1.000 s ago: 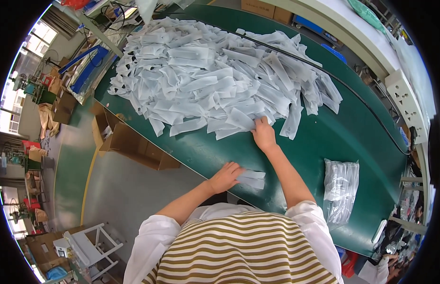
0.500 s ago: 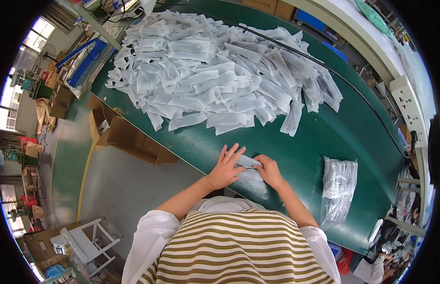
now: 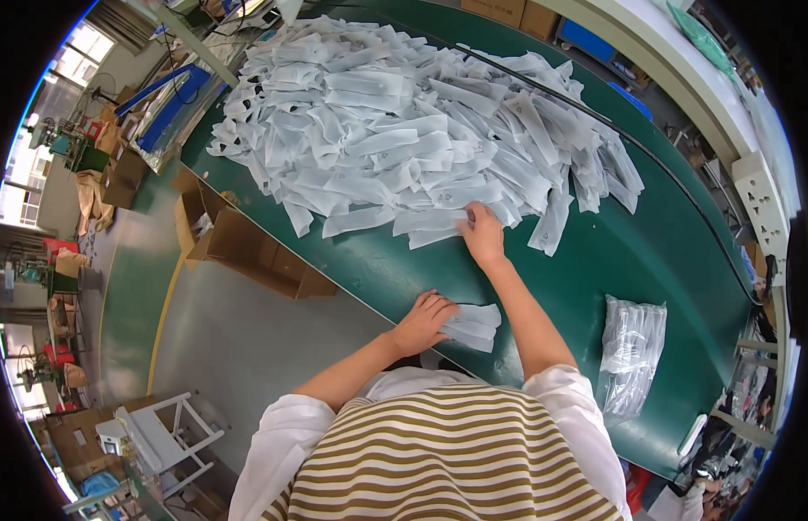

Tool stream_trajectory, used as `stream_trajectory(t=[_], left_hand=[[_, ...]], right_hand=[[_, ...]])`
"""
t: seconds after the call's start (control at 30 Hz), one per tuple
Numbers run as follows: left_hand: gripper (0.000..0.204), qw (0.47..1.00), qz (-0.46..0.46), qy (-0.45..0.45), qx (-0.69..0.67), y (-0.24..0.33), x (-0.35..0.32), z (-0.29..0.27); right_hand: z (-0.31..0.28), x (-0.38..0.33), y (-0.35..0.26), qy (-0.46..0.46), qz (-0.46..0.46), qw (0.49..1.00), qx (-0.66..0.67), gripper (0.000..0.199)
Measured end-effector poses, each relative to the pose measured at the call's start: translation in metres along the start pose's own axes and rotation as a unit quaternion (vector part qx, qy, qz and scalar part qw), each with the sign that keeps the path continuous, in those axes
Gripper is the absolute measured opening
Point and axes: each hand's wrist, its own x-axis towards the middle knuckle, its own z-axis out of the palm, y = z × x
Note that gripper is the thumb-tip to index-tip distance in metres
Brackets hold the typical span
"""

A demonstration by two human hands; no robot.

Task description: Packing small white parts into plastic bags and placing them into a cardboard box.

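My left hand [image 3: 425, 320] is at the table's near edge, its fingers closed over the left end of a few flat, frosted plastic packets [image 3: 473, 328]. These lie together on the green tabletop, their right ends sticking out. Farther forward, my right hand [image 3: 484, 234] reaches to the front edge of a big heap of similar packets [image 3: 369, 139]. Its fingers are bent together on the right end of a packet [image 3: 432, 227] there; the fingertips are partly hidden. What is inside the packets is too blurred to make out.
A clear plastic bag of packets [image 3: 632, 352] lies on the green table [image 3: 560, 286] to the right. A black cable [image 3: 629, 135] crosses the far side toward a white power strip [image 3: 760, 204]. Below the table's left edge stands an open cardboard box [image 3: 256, 252].
My right hand has left the packets by my left hand and moved forward to the heap. My left hand has closed over the packets' left end. The view has shifted slightly.
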Motion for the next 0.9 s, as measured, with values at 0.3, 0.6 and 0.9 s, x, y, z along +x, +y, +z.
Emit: stream_trajectory(t=[0.3, 0.6, 0.9], left_hand=[[0.067, 0.998, -0.028, 0.038, -0.03, 0.006, -0.006, -0.01], [0.068, 0.998, 0.017, -0.011, -0.063, 0.005, 0.006, -0.005], [0.066, 0.996, 0.04, -0.028, -0.068, 0.017, 0.011, 0.005]], right_hand=[[-0.051, -0.068, -0.03, -0.086, 0.139, 0.944, 0.286, 0.007], [-0.081, -0.133, 0.005, -0.068, 0.25, 0.948, 0.187, 0.026], [-0.094, -0.134, 0.023, -0.023, 0.188, 0.982, 0.001, 0.032]])
